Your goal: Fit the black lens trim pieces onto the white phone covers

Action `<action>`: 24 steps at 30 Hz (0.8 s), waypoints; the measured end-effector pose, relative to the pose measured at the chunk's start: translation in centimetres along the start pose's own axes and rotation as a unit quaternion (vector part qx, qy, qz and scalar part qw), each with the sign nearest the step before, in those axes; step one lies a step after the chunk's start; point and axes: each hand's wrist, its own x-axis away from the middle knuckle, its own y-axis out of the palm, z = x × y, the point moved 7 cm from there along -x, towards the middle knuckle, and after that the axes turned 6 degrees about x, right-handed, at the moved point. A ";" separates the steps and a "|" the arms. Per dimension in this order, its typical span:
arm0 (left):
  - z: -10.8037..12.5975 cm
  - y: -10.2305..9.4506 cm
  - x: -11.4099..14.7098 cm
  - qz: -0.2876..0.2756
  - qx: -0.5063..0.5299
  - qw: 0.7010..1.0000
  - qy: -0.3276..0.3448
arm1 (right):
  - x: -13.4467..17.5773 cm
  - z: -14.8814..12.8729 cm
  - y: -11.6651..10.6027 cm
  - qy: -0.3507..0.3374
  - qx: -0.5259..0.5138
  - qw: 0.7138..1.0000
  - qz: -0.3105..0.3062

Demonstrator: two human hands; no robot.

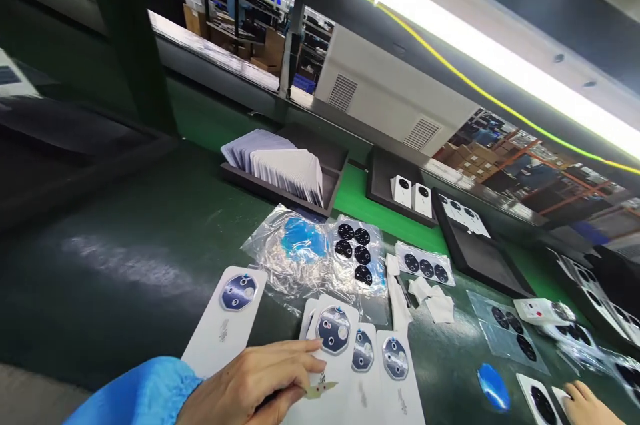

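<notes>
My left hand, in a blue sleeve, reaches in from the lower left. Its fingers are curled over a white panel with a silver eight-sided plate. A small yellow-green slip with red spots shows at the thumb; whether it is pinched is unclear. This panel overlaps others of its kind. Another white panel lies to the left, partly behind my sleeve. At the lower right corner, my right hand, cut off by the frame, has its fingers closed at the edge of a white card.
Clear bags and black discs on film lie ahead. Beyond stands a dark tray of white cards. Crumpled white strips, a blue disc and a white bottle are rightward. Black-disc panels stand in trays.
</notes>
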 end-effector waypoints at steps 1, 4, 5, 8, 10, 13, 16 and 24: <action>0.0 0.6 -0.3 0.001 0.000 1.000 0.008 | 0.5 0.2 -0.8 -0.003 0.040 0.999 0.019; 0.2 1.9 -1.2 -0.020 -0.005 0.999 0.030 | 2.0 1.5 -2.9 0.054 0.113 0.991 0.036; 0.4 2.2 -1.5 -0.028 -0.007 0.999 0.034 | 2.5 2.0 -3.6 0.082 0.145 0.985 0.037; 0.8 2.6 -2.1 -0.048 -0.011 0.998 0.048 | 3.5 3.5 -5.4 0.153 0.221 0.963 0.031; 0.9 2.8 -2.4 -0.051 -0.013 0.998 0.047 | 3.9 4.3 -6.2 0.179 0.247 0.952 0.027; 0.8 2.9 -2.6 -0.051 -0.017 0.998 0.031 | 4.3 5.5 -6.8 0.203 0.273 0.940 0.023; 0.8 3.1 -2.7 -0.062 -0.020 0.998 0.025 | 4.6 6.1 -6.9 0.204 0.328 0.922 0.026; 0.9 3.1 -2.7 -0.044 -0.024 0.998 0.047 | 4.4 4.6 -5.5 0.177 0.382 0.906 0.055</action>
